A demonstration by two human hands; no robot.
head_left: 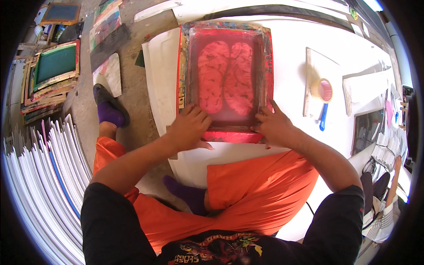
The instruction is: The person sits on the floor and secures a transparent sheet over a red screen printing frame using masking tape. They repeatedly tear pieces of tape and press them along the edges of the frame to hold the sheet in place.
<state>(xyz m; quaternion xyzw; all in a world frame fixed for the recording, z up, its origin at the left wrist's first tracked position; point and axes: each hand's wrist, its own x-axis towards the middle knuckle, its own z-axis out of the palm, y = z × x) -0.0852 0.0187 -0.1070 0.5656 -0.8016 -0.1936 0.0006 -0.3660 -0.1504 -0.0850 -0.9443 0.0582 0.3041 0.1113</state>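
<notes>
A wooden screen printing frame (270,57), stained red, lies in front of me on a white surface. Two red sole-shaped areas (238,79) show side by side through its mesh. My left hand (191,128) grips the near left corner, with its fingers over the rim and its thumb along the near edge. At the near right corner, my right hand (274,126) has its fingers curled over the side rail. The undersides of both grips are hidden.
A roll of tape (325,90) and a blue-handled tool (323,117) lie to the right. Stacked white sheets (39,185) stand at the left, below a pile of other screen frames (55,66). Another person's arm (394,181) shows at the far right.
</notes>
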